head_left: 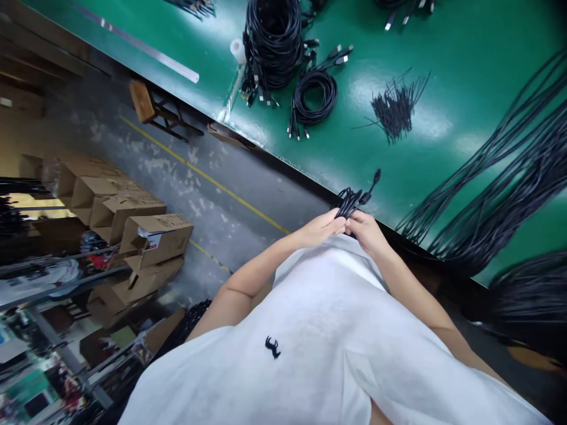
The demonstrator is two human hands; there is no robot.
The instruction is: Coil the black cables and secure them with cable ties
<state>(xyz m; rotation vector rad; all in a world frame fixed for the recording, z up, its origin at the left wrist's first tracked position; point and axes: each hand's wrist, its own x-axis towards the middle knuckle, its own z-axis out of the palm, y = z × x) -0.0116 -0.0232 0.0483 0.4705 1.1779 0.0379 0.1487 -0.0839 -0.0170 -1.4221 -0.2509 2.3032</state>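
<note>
A coiled black cable (349, 201) is bunched between my two hands at the table's near edge, one plug end sticking up to the right. My left hand (322, 228) closes round the coil from the left. From the other side my right hand (364, 229) pinches it, the fingers of both hands nearly touching. Whether a tie lies under the fingertips I cannot make out. Beyond them on the green table (328, 159) lie a loose pile of short black ties (396, 109) and a flat ring of coiled cables (315, 97) with metal plugs.
A tall stack of coiled cables (277, 44) stands at the back beside a small white roll (238, 51). Long straight black cables (500, 189) hang over the table edge on the right. A steel ruler (150, 50), a wooden stool (142, 101) and cardboard boxes (155, 239) are leftward.
</note>
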